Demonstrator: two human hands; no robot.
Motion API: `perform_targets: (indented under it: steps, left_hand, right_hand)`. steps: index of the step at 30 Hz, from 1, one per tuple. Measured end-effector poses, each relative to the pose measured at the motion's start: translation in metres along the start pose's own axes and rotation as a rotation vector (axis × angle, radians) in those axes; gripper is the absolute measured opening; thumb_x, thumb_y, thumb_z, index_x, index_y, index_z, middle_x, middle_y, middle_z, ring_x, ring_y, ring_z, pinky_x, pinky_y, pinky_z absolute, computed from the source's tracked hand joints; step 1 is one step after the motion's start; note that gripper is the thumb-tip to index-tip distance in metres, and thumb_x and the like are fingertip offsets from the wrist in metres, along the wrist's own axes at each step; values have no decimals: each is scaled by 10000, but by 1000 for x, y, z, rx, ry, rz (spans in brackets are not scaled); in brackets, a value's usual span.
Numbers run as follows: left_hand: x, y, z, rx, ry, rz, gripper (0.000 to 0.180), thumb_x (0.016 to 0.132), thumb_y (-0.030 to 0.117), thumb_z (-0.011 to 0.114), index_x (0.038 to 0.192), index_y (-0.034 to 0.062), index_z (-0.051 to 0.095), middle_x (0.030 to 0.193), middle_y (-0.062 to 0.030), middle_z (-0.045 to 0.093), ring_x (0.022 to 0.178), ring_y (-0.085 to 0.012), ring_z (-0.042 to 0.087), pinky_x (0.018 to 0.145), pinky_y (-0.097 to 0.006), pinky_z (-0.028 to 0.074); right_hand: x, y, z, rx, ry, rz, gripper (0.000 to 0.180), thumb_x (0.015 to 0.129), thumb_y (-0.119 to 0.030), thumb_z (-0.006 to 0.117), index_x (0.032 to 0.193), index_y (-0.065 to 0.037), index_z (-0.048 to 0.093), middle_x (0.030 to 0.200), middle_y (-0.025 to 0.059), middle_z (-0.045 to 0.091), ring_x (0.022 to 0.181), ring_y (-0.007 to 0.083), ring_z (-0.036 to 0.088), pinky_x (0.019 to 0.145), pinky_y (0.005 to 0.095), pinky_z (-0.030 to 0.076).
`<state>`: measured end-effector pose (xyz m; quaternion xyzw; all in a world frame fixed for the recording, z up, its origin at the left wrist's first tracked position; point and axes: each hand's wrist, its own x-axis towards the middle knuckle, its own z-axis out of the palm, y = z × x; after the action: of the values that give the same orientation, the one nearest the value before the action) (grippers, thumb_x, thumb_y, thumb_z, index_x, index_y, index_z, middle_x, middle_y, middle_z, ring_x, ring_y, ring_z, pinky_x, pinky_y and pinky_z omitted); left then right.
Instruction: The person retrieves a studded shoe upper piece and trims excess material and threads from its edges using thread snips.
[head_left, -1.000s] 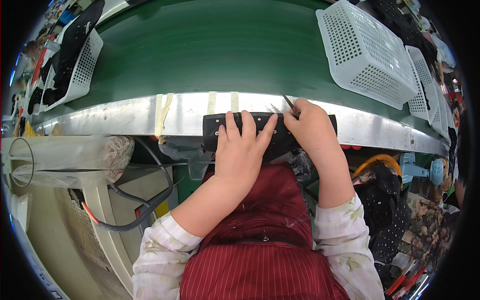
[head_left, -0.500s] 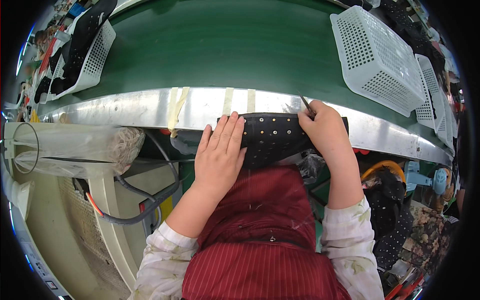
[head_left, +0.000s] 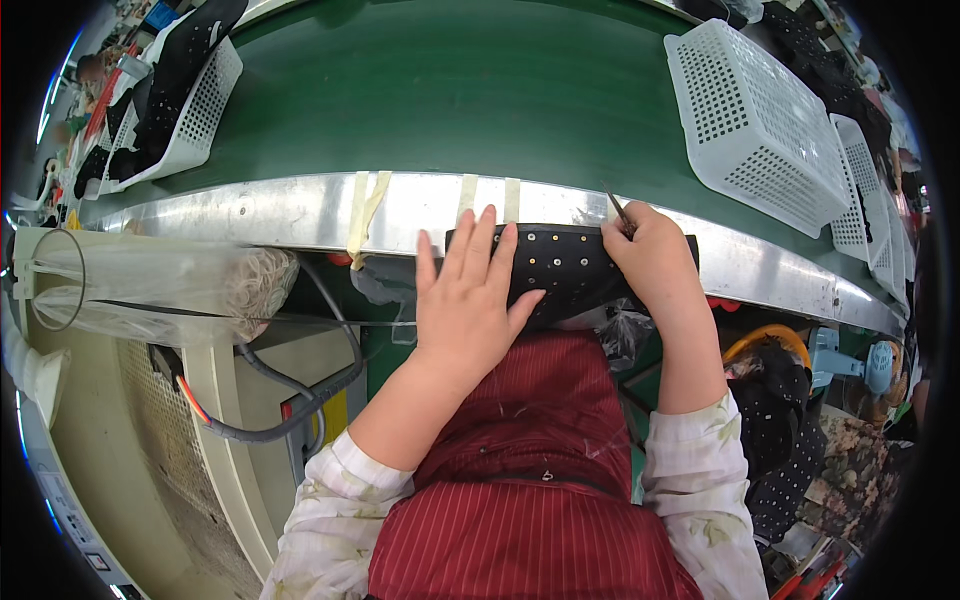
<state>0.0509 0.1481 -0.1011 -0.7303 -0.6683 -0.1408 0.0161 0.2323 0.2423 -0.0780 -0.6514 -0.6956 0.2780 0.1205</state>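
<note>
Along the near metal edge [head_left: 300, 205] of the green conveyor belt [head_left: 470, 90] lies one black studded piece [head_left: 560, 262], its long axis running left to right, parallel to that edge, one end under the left hand [head_left: 470, 300] and the other under the right hand [head_left: 655, 260]. Two hands work on it. At the left, the grip is released: palm down, four fingers [head_left: 478, 235] spread flat, pressing the piece, thumb against its lower border. At the right, the grip is clenched around one thin dark tool [head_left: 618, 212], whose tip sticks up and away from the person, toward the belt. Four strips of pale tape [head_left: 365, 205] cross the metal edge just left of the piece. Three white perforated baskets show: one upside down at the belt's right [head_left: 755, 120], one more behind it at the far right rim [head_left: 865, 200], and one at the far left [head_left: 200, 110] holding dark pieces. One clear plastic bag [head_left: 150, 285] on a wire ring hangs below the edge at the left, well apart from the hands. Under the arms, a red striped apron [head_left: 530, 470] covers the lap
</note>
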Motion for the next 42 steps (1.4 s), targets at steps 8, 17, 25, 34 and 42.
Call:
perform_targets:
  steps: [8,17,25,34,42]
  left_hand:
    - [-1,1,7,-106,-79,33,744,758,407,655,1318,-11,400,1378,-148,392,1282,-264,367,1072,-470,228]
    - [11,35,0,-167,29,115,664,767,309,658,1281,-39,423,1347,-196,411,1279,-338,359,1069,-460,250]
    - [23,50,15,-255,1,274,496,752,182,647,1173,-25,486,1210,-177,513,1118,-304,501,979,-386,383]
    - [29,48,17,-140,28,362,401,777,139,589,1144,-2,511,1206,-124,531,1093,-271,493,883,-360,411]
    - [27,57,20,-6,-58,336,414,811,170,490,1197,18,496,1279,-143,491,1147,-299,466,951,-401,362]
  right_hand:
    - [-1,3,0,68,44,-13,242,790,-192,593,800,48,561,732,210,600,693,335,595,676,368,461]
    - [3,8,5,24,19,-55,256,784,-205,585,800,50,573,748,229,606,729,372,599,684,391,469]
    - [1,6,3,36,13,-49,247,798,-194,577,813,52,573,765,233,607,744,381,595,691,399,470]
    - [5,12,-4,44,-3,-105,280,818,-214,571,837,64,579,755,222,615,679,351,602,649,385,474]
    - [-7,10,-22,323,-212,43,328,858,-280,576,869,46,611,585,52,546,482,111,501,466,260,400]
